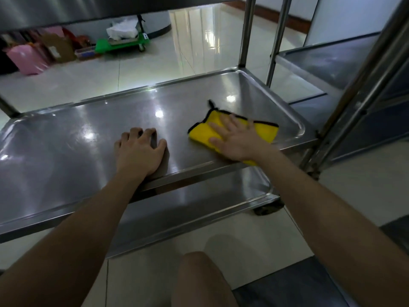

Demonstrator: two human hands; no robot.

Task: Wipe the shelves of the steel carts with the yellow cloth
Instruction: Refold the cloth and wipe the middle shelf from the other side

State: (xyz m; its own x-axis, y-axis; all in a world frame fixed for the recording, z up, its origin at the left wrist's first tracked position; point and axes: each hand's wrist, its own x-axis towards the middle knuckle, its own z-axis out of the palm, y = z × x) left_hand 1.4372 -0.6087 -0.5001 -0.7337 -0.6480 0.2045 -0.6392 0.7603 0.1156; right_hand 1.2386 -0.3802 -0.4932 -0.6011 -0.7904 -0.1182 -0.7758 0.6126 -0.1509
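The right hand (235,138) lies flat, fingers spread wide, pressing the folded yellow cloth with black edging (264,131) on the right near part of the shiny steel middle shelf (88,134). The left hand (139,151) rests on the same shelf near its front edge, fingers curled, holding nothing.
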